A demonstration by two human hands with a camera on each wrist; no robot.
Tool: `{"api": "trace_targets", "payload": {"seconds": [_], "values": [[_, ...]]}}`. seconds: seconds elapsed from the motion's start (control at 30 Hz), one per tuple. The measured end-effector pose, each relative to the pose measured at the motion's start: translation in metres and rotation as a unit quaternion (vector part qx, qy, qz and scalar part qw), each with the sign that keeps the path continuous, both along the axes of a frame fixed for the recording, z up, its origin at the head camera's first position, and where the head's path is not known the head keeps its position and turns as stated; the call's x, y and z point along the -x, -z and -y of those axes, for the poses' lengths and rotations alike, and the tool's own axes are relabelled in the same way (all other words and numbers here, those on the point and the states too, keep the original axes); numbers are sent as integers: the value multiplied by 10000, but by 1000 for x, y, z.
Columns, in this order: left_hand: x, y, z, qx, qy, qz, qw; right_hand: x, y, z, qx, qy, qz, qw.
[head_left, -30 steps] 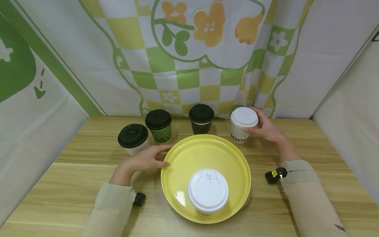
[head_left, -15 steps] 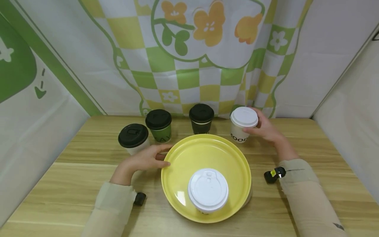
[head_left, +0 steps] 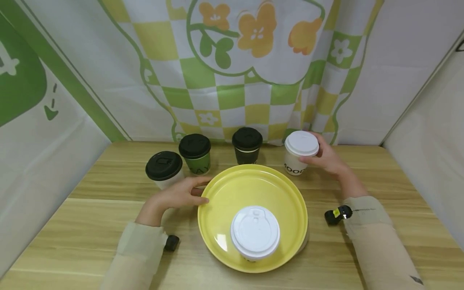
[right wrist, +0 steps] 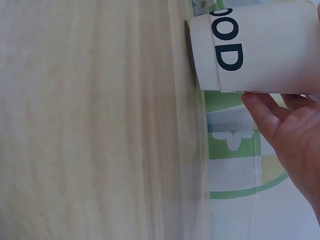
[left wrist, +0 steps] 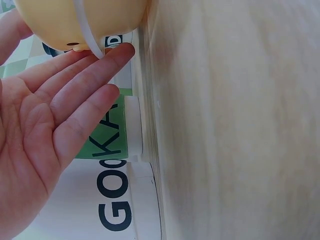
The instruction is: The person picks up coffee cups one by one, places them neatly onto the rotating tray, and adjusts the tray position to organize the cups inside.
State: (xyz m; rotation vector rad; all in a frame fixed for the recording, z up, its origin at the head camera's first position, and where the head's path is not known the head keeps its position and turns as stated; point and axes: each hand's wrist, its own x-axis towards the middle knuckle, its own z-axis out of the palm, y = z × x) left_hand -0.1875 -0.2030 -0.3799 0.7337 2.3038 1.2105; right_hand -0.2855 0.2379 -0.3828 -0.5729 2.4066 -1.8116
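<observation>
My right hand (head_left: 324, 158) holds a white paper cup (head_left: 299, 159) with a white lid, thumb in front and fingers behind. In the right wrist view the cup (right wrist: 270, 47) has large black letters and its base is at the tabletop. My left hand (head_left: 177, 193) touches the left rim of a round yellow tray (head_left: 250, 181), its fingers fairly straight. Seen from the left wrist, that hand (left wrist: 55, 105) lies open-palmed against a rounded yellow body (left wrist: 85, 20) with a white stripe. A second white-lidded cup (head_left: 255, 233) stands on the tray.
Behind the left hand are a white cup with a black lid (head_left: 164, 166) and a green cup (head_left: 195, 163). A black cup (head_left: 247, 145) stands behind the tray. A patterned curtain (head_left: 239, 96) hangs along the back edge of the wooden table (head_left: 90, 225).
The cup in my right hand has shifted slightly right, and its lettering has turned a little. My left hand and the tray stay nearly where they were.
</observation>
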Motion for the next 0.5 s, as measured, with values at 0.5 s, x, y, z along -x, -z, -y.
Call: {"api": "trace_targets", "payload": {"seconds": [0.5], "values": [[0, 0, 0, 60, -7, -48, 10000, -13, -13, -8, -64, 142, 18, 9999]]}}
